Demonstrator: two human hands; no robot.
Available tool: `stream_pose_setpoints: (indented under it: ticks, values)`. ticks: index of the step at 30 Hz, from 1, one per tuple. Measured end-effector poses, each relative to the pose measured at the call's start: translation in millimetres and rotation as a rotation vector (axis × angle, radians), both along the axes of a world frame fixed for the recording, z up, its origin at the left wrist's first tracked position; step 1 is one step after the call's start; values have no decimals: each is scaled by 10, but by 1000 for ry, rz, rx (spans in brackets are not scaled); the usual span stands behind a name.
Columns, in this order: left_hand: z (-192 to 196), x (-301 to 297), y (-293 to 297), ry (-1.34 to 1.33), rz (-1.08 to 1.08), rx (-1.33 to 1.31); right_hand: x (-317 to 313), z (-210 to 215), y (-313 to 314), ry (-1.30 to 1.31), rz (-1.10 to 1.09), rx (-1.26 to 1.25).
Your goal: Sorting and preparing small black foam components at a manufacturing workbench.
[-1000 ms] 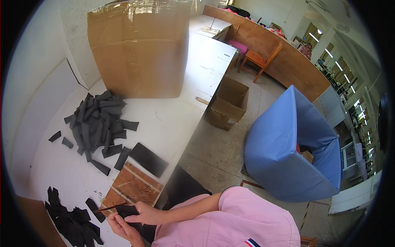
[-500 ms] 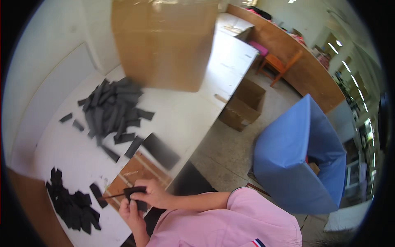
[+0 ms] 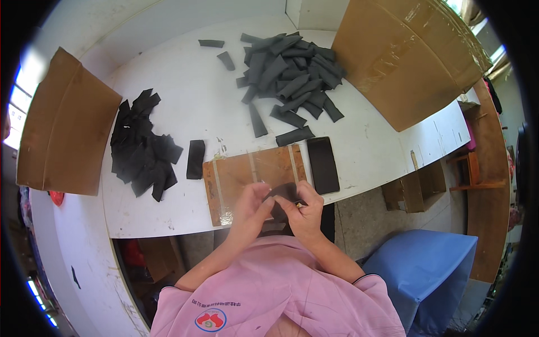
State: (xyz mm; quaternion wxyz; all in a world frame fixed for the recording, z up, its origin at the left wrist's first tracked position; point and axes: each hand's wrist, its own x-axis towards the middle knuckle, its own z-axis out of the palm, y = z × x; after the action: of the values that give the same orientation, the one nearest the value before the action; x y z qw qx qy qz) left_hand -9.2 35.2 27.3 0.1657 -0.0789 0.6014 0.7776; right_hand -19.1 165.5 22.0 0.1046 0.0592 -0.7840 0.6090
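Fingers point(image 3: 307, 192) of right hand point(image 3: 306, 218), head view: pinched together on one black fabric piece point(image 3: 285, 191), lower centre of frame. Left hand point(image 3: 246, 210): fingers half curled alongside, hold unclear. Keeping edges flat probably mattered most.

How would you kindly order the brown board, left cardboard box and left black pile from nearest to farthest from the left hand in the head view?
1. Brown board, partly behind the left hand.
2. Left black pile, left of the board.
3. Left cardboard box, at far left.
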Motion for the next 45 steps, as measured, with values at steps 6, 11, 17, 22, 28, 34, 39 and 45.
stream_pose_setpoints:
  ticks: [6, 11, 17, 22, 28, 34, 39, 45]
  values:
    - [188, 57, -112, 633, 136, -510, -19, -38, -23, 122, -58, 195]
    - [406, 0, -97, 182, 86, -130, -63, -74, -65, 374, -52, 373]
    - [176, -6, -179, 100, 86, -68, -95, -143, -81, 560, -74, 515]
    - [95, 47, -243, 184, 215, -279, -32, 60, -61, 408, 165, 570]
    - [166, 107, -221, 553, 148, -616, 40, 264, -143, 21, 306, 194]
    - [-20, 151, -180, 682, 345, -872, 8, 82, -316, 213, 220, 352]
    - [-113, 148, -199, 374, 478, -428, -3, -122, -436, 228, 121, 438]
    - [-93, 68, -445, -121, 272, 575, -13, -141, -352, -358, 239, -238]
